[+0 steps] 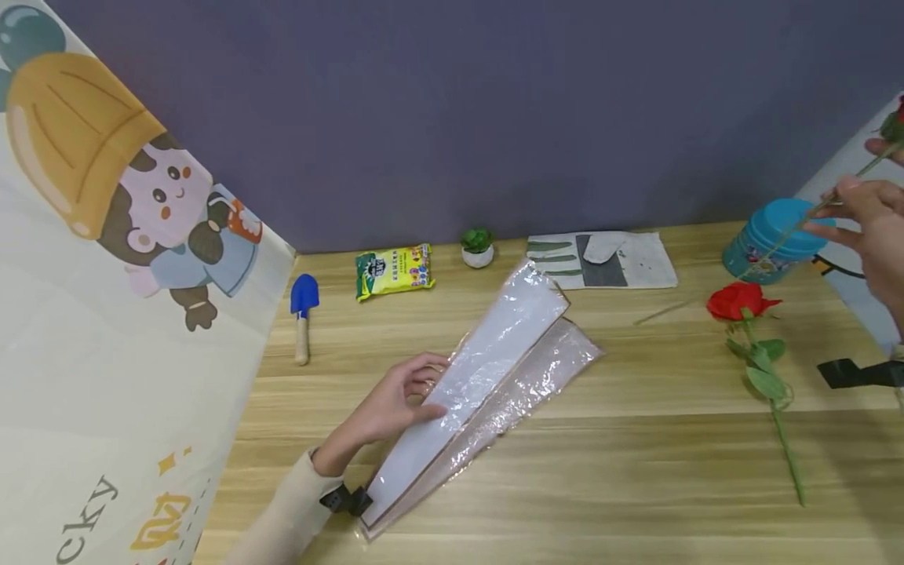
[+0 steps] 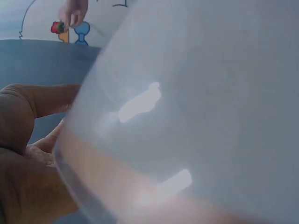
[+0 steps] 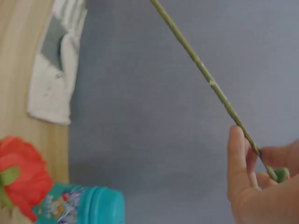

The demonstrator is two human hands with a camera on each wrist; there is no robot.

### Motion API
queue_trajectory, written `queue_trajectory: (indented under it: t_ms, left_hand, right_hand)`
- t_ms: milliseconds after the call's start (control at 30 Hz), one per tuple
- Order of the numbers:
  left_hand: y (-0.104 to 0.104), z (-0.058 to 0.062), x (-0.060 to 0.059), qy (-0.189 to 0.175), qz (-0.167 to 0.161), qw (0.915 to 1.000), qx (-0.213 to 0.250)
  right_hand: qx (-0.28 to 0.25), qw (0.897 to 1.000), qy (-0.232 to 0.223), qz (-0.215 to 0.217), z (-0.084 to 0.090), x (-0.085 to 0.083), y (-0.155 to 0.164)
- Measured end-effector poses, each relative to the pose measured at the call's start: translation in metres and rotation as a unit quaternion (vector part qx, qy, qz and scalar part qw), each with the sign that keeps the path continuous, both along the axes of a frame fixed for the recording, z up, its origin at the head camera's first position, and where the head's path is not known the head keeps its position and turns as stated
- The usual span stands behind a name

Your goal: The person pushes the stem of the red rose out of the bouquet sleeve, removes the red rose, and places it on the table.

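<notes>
Beside the teal jar [image 1: 773,239], fingers [image 1: 847,192] pinch a stem [image 1: 798,227].

1. The head camera is looking down and forward over the table [image 1: 636,471] toward the grey wall [image 1: 452,110], taking in both hands from well above.
2. The left wrist camera is sitting very close behind the left hand [image 2: 23,154], pressed against the wrap [image 2: 196,116], which is filling most of its view; it is facing across toward the right hand [image 2: 72,11], seen far off.
3. The right wrist camera is looking past the right hand's fingers [image 3: 238,158] along the stem [image 3: 205,77] toward the wall, close in.
4. The head and right wrist views are sharing the can [image 1: 773,239], rose [image 1: 738,302] and glove [image 1: 600,259].
</notes>
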State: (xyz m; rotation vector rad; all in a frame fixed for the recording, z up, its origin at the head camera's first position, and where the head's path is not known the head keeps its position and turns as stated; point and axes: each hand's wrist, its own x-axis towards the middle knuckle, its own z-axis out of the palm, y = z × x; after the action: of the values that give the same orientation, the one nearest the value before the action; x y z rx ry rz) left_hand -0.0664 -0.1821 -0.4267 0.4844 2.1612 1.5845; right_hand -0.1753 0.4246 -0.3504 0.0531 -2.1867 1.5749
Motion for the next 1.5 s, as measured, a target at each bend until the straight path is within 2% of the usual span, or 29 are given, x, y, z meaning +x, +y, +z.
queue_trajectory:
  t_ms: [67, 100, 133, 200, 233, 300, 333, 467, 700, 800, 967, 1100, 1300, 1500]
  left_hand:
    - [-0.005, -0.001, -0.003, -0.001, 0.004, 0.9999, -0.01]
    - [-0.007, -0.001, -0.004, -0.002, 0.004, 0.9999, -0.015]
    - [-0.009, -0.001, -0.005, -0.002, 0.004, 0.9998, -0.019]
    - [-0.012, -0.001, -0.007, -0.003, 0.007, 0.9996, -0.026]
    - [-0.014, -0.002, -0.007, -0.004, 0.009, 0.9996, -0.028]
    - [-0.019, -0.002, -0.009, 0.001, 0.016, 0.9991, -0.039]
    - [-0.021, -0.003, -0.011, 0.006, 0.019, 0.9988, -0.045]
    - [-0.031, -0.004, -0.019, 0.02, 0.025, 0.9973, -0.066]
    - [-0.046, -0.011, -0.036, 0.032, 0.009, 0.9933, -0.11]
    - [-0.05, -0.014, -0.042, 0.038, 0.001, 0.9924, -0.117]
    - [-0.054, -0.016, -0.051, 0.047, 0.002, 0.9916, -0.121]
    - [-0.056, -0.016, -0.053, 0.055, 0.007, 0.9872, -0.15]
    - [-0.056, -0.018, -0.055, 0.09, 0.011, 0.9751, -0.202]
    - [-0.054, -0.018, -0.056, 0.103, 0.003, 0.9665, -0.235]
  right_hand:
    - [0.021, 0.999, -0.03, 0.016, -0.008, -0.001, 0.007]
    - [0.018, 0.999, -0.028, 0.04, -0.014, -0.001, 0.011]
    - [0.024, 0.998, -0.045, 0.042, 0.001, 0.015, -0.012]
    - [0.048, 0.994, -0.077, 0.059, -0.007, 0.015, -0.009]
    - [0.077, 0.991, -0.095, 0.06, -0.009, 0.017, -0.01]
    - [0.123, 0.981, -0.133, 0.067, -0.012, 0.022, -0.015]
    - [0.172, 0.97, -0.164, 0.056, -0.01, 0.027, -0.022]
    - [0.234, 0.942, -0.22, 0.092, -0.013, 0.04, -0.039]
    - [0.221, 0.911, -0.297, 0.184, -0.039, 0.054, -0.054]
    - [0.218, 0.899, -0.315, 0.211, -0.048, 0.058, -0.058]
    - [0.222, 0.889, -0.334, 0.221, -0.06, 0.066, -0.068]
    - [0.221, 0.886, -0.347, 0.215, -0.074, 0.069, -0.077]
    - [0.249, 0.889, -0.329, 0.199, -0.094, 0.07, -0.086]
    - [0.258, 0.891, -0.32, 0.19, -0.104, 0.073, -0.088]
